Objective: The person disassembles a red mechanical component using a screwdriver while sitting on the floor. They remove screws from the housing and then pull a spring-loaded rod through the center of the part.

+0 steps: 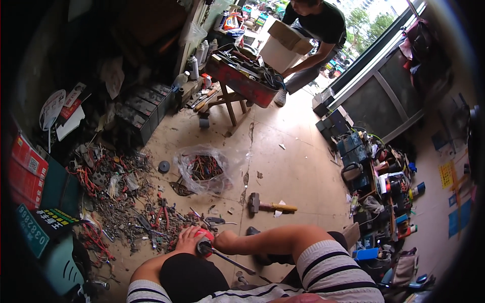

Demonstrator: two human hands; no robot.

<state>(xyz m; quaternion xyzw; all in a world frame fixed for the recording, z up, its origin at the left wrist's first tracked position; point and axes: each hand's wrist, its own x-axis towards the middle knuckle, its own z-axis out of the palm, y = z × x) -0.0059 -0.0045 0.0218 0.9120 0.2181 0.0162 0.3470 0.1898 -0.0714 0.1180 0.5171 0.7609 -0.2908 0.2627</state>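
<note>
My left hand (187, 241) is closed against a red, rounded object (206, 235) between my knees; its kind is not clear. My right hand (226, 242) is curled beside the red object on its right, and what its fingers hold is hidden. A long thin tool with a dark, rounded end (204, 247) and a metal shaft (231, 259) slants across just below both hands, toward my lap. On the floor ahead lies a hammer (273, 206) with a yellowish wooden handle. Red-handled pliers (162, 213) rest among scattered small hardware to the left of my hands.
A clear plastic bag (204, 169) of wires sits ahead. Loose screws and parts (134, 202) cover the left floor. Farther off, a red toolbox (242, 76) rests on a stool; a person (323, 30) bends there by a white box (284, 48). Clutter-filled shelves (376, 177) line the right.
</note>
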